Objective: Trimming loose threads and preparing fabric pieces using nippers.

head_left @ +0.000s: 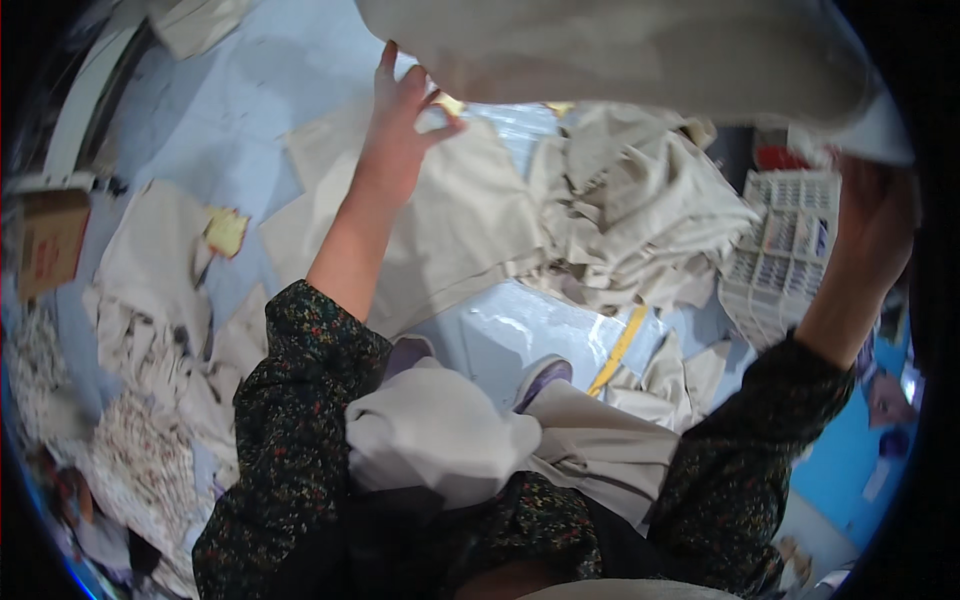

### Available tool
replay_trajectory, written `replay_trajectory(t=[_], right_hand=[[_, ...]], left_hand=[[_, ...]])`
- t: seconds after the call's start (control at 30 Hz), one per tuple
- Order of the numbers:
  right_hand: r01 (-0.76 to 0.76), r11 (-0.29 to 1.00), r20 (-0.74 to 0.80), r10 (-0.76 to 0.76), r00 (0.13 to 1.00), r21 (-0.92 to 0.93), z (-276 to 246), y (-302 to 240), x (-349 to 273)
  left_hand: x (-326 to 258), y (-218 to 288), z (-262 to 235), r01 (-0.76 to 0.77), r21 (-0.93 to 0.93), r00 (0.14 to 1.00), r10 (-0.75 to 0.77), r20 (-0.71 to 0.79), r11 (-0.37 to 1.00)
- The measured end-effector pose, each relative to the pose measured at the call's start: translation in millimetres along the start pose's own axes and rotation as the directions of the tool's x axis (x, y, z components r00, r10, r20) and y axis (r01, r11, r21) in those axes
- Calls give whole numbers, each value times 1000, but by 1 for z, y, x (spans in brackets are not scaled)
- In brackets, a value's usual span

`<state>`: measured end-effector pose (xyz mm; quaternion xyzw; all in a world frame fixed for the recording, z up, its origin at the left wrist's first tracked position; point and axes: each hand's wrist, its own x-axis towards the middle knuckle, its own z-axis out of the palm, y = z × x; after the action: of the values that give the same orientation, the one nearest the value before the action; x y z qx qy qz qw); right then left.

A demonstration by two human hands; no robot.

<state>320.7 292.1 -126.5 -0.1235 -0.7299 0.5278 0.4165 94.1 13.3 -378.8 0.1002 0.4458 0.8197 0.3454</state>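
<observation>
A large beige piece of fabric (620,50) is raised across the top of the view, blurred along its lower edge. My left hand (398,125) reaches up to its left end with fingers spread, the fingertips at the cloth's edge. At the far right, my right hand (875,205) is in shadow by the other end of the fabric, and its fingers are hidden. Under the left hand lies a flat beige cloth piece (430,230). A crumpled heap of beige cloth (650,205) sits to its right.
A white plastic basket (780,240) stands near my right forearm. A yellow tape measure (618,350) hangs by the heap. More beige cloth (155,280) and a patterned pile (145,460) lie at left, near a cardboard box (52,240). Beige cloth (430,430) covers my lap.
</observation>
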Motion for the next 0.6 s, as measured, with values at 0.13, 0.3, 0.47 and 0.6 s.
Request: replay_trajectory(t=[0.13, 0.3, 0.47, 0.6], right_hand=[[-461, 887, 103, 457, 884, 19, 9, 68, -94], [-583, 455, 181, 865, 467, -673, -22, 177, -196], [-459, 567, 308, 795, 522, -684, 49, 203, -191], [-689, 526, 344, 850, 400, -499, 162, 226, -195]], left_hand=[[-33, 20, -104, -24, -97, 998, 17, -67, 995], [-143, -33, -148, 460, 452, 872, -295, -389, 764], [-196, -78, -175, 448, 894, 871, -236, -430, 27], [-137, -87, -188, 12, 996, 930, 364, -44, 89]])
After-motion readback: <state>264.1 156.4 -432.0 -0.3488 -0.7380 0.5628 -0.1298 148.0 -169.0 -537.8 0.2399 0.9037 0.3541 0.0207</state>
